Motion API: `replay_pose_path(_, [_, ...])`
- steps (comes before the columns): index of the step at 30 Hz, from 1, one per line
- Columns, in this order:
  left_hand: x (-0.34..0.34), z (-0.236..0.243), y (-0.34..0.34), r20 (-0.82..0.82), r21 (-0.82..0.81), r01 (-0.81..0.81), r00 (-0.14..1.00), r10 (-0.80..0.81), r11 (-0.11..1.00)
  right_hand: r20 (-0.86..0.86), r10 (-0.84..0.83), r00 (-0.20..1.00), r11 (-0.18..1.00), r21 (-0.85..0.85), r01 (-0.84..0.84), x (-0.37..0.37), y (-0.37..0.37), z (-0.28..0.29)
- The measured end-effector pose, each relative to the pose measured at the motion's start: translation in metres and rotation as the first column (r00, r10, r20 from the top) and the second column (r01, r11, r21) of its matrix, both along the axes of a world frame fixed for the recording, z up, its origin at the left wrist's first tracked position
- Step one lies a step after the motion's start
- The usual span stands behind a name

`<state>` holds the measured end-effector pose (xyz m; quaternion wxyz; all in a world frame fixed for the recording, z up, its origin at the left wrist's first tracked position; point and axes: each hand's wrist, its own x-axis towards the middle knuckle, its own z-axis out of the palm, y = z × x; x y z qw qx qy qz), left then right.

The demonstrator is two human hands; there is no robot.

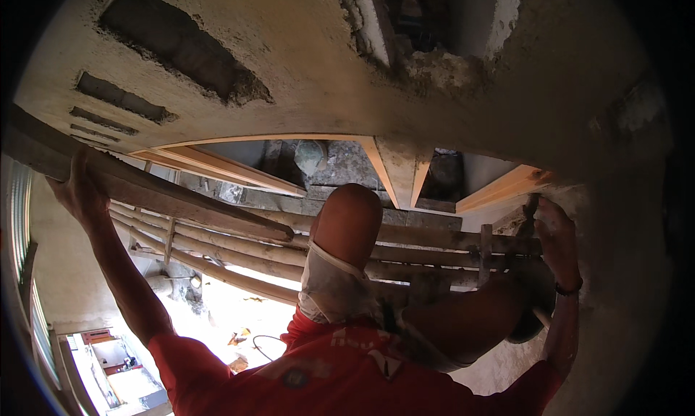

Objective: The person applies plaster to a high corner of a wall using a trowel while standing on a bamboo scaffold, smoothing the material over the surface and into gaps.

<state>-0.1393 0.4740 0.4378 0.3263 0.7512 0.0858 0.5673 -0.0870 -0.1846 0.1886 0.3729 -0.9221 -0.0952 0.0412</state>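
Observation:
A long, thick grey-brown wooden board [181, 199] runs from the far left edge toward my raised knee. My left hand [81, 192] grips it near its left end, with fingers closed around its lower edge. On the right, close to the shaded wall, my right hand [557, 235] is raised with its fingers curled. A small dark piece [532, 208] shows at its fingertips; blur and shadow hide what it is.
Beneath me, several round poles [239, 252] form a scaffold, high above a brightly lit floor [253, 322]. The plastered wall [304, 76] in front has rough recesses [174, 40] and wood-framed openings [311, 163]. A dark rounded object [532, 300] is beside my right leg.

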Motion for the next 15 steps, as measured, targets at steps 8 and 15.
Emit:
replay_pose_path(8, [-0.029,0.01,-0.001,0.034,-0.186,0.149,0.989,-0.145,0.971,-0.473,0.535,0.7,0.845,0.323,-0.427,0.044,0.104,-0.08])
replay_pose_path(15, [0.002,-0.047,-0.051,0.074,-0.266,-0.055,0.994,0.077,0.962,-0.759,0.597,0.26,0.776,0.629,0.057,0.017,0.173,-0.181])
